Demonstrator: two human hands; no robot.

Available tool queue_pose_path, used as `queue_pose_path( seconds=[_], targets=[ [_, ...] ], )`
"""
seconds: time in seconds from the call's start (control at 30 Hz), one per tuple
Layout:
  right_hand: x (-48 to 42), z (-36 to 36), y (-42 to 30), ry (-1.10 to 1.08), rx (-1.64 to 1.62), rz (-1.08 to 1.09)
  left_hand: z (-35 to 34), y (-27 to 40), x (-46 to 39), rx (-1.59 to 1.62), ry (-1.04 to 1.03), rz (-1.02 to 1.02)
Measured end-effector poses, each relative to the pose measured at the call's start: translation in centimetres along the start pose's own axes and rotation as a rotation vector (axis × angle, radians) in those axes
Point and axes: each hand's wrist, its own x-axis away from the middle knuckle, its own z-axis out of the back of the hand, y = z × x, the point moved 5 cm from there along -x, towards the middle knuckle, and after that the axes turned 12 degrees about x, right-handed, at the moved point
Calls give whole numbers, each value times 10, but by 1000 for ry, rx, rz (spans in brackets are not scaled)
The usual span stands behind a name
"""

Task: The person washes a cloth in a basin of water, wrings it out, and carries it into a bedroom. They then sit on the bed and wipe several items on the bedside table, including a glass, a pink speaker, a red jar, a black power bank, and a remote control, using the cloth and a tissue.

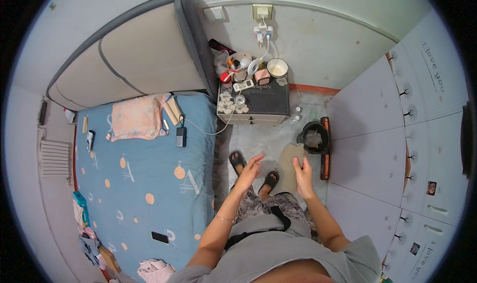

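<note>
My left hand [249,174] is held in the air over the floor, its fingers a little apart and nothing in them. Opposite it, my right hand [303,176] is raised with the thumb away from the fingers, and I see no object gripped in it. Behind the right hand shows a flat beige oval piece [287,166], which looks like a mat on the floor; whether the hand touches it cannot be told. Below the hands are my feet in black slippers [273,179]. A black waste bin [319,144] with a plastic liner stands just beyond the right hand.
To the left lies a bed [149,178] with a pillow [138,117], a power bank [181,137] and a phone [160,237]. A cluttered nightstand [261,100] stands ahead, with plastic bottles [296,118] beside it. Wardrobe doors [367,160] line the right.
</note>
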Motion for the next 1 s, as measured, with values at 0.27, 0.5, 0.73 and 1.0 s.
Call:
queue_pose_path(
  seconds=[0.27, 0.5, 0.73, 1.0],
  targets=[
    [-50, -52, 6, -78, 402, -79, -17, 18, -91, 566, -155, 370],
    [-112, -88, -20, 32, 521, 16, 3, 72, -135, 691, -254, 464],
    [-169, -105, -14, 102, 725, -69, 37, 44, -179, 800, -217, 479],
    [-224, -98, 72, -64, 276, -319, 39, 31, -231, 519, 145, 229]
  ],
)
